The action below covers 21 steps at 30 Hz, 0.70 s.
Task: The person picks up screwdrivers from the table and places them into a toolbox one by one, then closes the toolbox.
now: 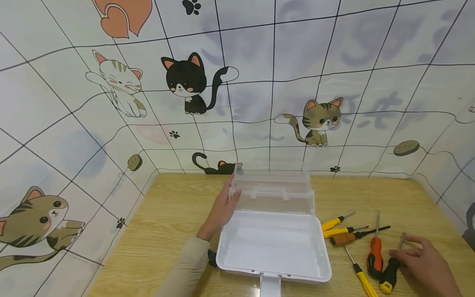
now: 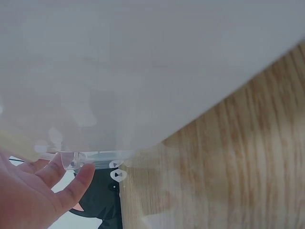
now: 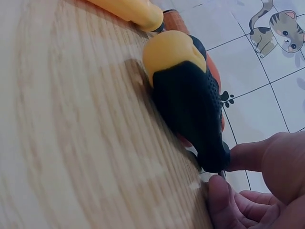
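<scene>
A white plastic toolbox stands on the table with its hinged, translucent lid raised. At the lid's left edge, my left hand grips it, thumb in front and fingers behind. In the left wrist view the box's side fills most of the frame, with my left hand at the lid's rim. To the right of the box lies a screwdriver with a black and yellow handle. My right hand pinches it where handle and shaft meet. The right wrist view shows its handle resting close to the wood.
Just left of that tool lies a red and black screwdriver. Nearby are a brown-handled screwdriver and several yellow-handled ones, among them one at the front. A cat-patterned wall covering closes off the table's back and sides.
</scene>
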Each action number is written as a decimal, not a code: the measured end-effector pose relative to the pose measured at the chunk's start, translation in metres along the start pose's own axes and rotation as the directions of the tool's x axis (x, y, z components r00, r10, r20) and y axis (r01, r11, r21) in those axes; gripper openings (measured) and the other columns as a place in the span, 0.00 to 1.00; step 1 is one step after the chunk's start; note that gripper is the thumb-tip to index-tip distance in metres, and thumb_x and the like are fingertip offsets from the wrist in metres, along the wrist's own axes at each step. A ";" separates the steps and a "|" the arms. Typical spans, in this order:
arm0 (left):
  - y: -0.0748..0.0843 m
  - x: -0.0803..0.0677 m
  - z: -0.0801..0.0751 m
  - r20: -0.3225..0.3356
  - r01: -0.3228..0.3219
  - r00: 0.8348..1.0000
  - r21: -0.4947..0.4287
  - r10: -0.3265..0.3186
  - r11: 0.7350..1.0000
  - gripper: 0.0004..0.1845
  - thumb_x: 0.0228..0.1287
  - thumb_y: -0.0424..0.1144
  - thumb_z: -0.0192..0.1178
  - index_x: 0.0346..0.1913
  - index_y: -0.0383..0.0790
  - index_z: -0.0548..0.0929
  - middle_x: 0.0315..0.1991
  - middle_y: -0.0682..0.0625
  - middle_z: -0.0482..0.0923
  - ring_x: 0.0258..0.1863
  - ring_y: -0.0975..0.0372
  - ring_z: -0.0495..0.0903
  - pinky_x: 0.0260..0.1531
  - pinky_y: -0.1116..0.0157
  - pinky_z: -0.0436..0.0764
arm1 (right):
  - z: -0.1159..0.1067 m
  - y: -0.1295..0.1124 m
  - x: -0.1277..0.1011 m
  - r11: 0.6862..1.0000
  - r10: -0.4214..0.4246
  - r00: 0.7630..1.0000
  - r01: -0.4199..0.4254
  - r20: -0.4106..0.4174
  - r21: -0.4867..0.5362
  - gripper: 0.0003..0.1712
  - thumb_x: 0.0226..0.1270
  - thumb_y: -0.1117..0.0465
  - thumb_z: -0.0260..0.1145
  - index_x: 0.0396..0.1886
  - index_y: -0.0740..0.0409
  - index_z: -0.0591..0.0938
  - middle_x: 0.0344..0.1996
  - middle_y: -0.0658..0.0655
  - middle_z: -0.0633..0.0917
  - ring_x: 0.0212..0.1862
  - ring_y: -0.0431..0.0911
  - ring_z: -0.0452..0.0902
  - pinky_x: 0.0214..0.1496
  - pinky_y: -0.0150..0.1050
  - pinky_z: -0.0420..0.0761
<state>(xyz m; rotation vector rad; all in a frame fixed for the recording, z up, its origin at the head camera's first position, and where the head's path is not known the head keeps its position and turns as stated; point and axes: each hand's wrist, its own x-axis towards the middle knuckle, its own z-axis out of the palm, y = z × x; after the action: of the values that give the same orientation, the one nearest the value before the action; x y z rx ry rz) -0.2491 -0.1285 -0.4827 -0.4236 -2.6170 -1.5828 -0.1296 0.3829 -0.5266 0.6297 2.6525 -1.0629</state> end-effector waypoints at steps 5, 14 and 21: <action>0.000 0.000 0.000 -0.002 -0.001 1.000 -0.004 0.001 1.000 0.34 0.77 0.57 0.46 0.80 0.60 0.47 0.77 0.46 0.55 0.74 0.48 0.58 0.68 0.42 0.61 | -0.002 -0.001 -0.001 1.000 0.012 1.000 -0.012 0.004 0.003 0.54 0.65 0.47 0.66 0.67 0.85 0.50 0.37 0.74 0.85 0.26 0.50 0.83 0.38 0.54 0.78; -0.003 0.001 0.000 0.001 0.009 1.000 0.010 -0.009 1.000 0.34 0.76 0.60 0.44 0.79 0.63 0.47 0.78 0.49 0.55 0.75 0.50 0.59 0.69 0.43 0.62 | 0.002 -0.002 0.003 0.995 0.097 0.993 -0.096 -0.060 0.013 0.43 0.65 0.53 0.64 0.64 0.83 0.58 0.36 0.74 0.85 0.24 0.49 0.81 0.29 0.40 0.73; -0.006 0.002 0.001 0.009 -0.001 1.000 -0.005 0.001 1.000 0.35 0.76 0.60 0.44 0.79 0.62 0.47 0.79 0.53 0.51 0.76 0.54 0.54 0.70 0.45 0.60 | 0.007 0.003 0.009 0.990 0.125 0.990 -0.119 -0.072 0.079 0.37 0.66 0.52 0.61 0.61 0.81 0.68 0.33 0.72 0.86 0.25 0.51 0.83 0.29 0.46 0.81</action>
<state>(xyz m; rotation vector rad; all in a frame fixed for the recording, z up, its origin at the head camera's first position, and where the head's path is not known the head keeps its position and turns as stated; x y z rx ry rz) -0.2531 -0.1302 -0.4881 -0.4327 -2.6194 -1.5912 -0.1360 0.3827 -0.5369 0.8529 2.6099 -1.1282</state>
